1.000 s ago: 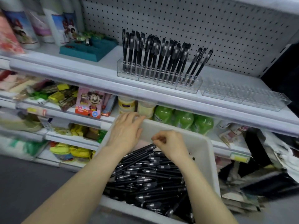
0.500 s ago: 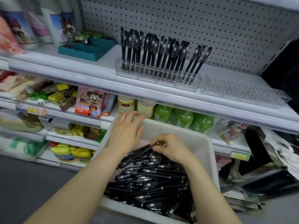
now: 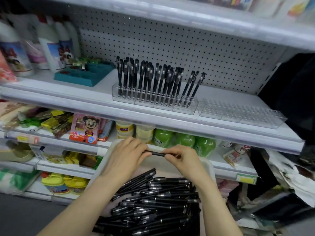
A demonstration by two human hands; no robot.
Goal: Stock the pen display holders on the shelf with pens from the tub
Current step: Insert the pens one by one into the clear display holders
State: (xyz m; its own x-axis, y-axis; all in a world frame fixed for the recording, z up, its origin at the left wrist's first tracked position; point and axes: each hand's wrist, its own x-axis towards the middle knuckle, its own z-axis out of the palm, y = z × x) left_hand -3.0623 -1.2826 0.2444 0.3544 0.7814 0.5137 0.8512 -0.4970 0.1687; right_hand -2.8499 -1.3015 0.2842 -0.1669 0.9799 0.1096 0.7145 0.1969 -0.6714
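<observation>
Up on the shelf [image 3: 51,92], the clear holder [image 3: 153,103] is nearly full, its last pens [image 3: 192,86] leaning toward the empty holder [image 3: 242,116] just beside it, so a clumsy insertion could, I judge, topple those leaners or shove the light plastic. Lower down, over the far rim of the tub [image 3: 209,167] and its loose pens [image 3: 153,201], the left hand [image 3: 126,154] and right hand [image 3: 183,159] each curl to pinch one end of a single black pen [image 3: 156,153]. Passing it to one hand risks dropping it beyond the rim.
</observation>
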